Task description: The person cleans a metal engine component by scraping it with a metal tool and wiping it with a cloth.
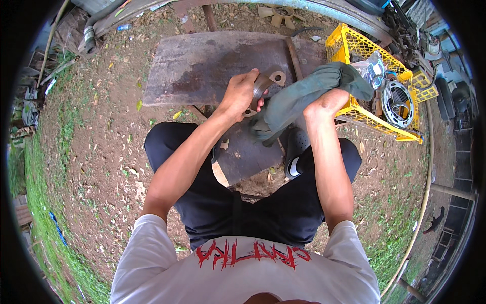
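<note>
- The left hand (240,93) is closed around a curved metal bracket (264,83) with a round eyelet at its upper end; it holds the part up off the surface, probably so its faces are free for the cloth.
- The right hand (326,104) grips a bunched grey-green cloth (304,93), which drapes from the fist down to touch the lower end of the bracket, apparently for wiping.
- Both hands work just above a rusty, stained metal sheet (202,66) that serves as the worktop, lying low over bare earth.
- To the right, near the right hand, stands a yellow plastic crate (354,48) holding a round metal part (397,104) and clear bags, seemingly kept within reach.
- The person sits with knees apart, a dark shoe (296,152) planted below the cloth.
</note>
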Demonstrator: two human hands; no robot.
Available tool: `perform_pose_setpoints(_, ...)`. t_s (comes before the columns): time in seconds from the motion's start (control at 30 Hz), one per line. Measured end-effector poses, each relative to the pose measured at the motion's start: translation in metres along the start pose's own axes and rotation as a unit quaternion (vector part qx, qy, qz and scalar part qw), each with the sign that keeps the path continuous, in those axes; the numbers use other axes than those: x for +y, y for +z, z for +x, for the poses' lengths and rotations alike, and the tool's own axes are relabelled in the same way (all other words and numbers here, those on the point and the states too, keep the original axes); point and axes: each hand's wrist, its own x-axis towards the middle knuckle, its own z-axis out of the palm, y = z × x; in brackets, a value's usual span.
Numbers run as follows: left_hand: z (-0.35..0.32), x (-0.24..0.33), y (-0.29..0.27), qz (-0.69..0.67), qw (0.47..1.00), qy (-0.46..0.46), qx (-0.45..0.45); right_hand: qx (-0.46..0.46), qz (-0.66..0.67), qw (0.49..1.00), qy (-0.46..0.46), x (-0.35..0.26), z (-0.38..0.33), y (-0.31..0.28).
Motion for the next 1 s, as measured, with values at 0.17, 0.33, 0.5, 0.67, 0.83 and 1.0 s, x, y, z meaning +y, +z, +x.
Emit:
perform_pose_setpoints(0.17,0.002,0.002,-0.007,-0.017,1.000,-0.017,0.000,0.085,-0.261,0.953,-0.130,0.016,-0.023,0.037)
perform_pose_setpoints(0.33,-0.004,-0.008,-0.002,0.067,0.998,-0.018,0.004,-0.099,-0.635,0.750,-0.154,0.042,-0.049,0.044)
perform_pose_setpoints(0.5,-0.008,-0.003,0.002,0.099,0.994,-0.043,-0.036,0.020,-0.472,0.881,0.036,0.041,-0.030,0.038)
perform_pose_setpoints(0.67,-0.006,-0.005,-0.003,0.202,0.973,-0.063,-0.092,0.112,-0.315,0.939,0.082,0.046,-0.027,0.035)
perform_pose_setpoints(0.83,-0.003,-0.015,-0.011,0.277,0.954,-0.009,-0.115,0.033,-0.412,0.911,0.005,0.053,-0.040,0.033)
perform_pose_setpoints(1.0,0.009,-0.032,-0.022,0.138,0.986,-0.009,-0.093,0.016,-0.502,0.859,-0.103,0.047,-0.045,0.051)
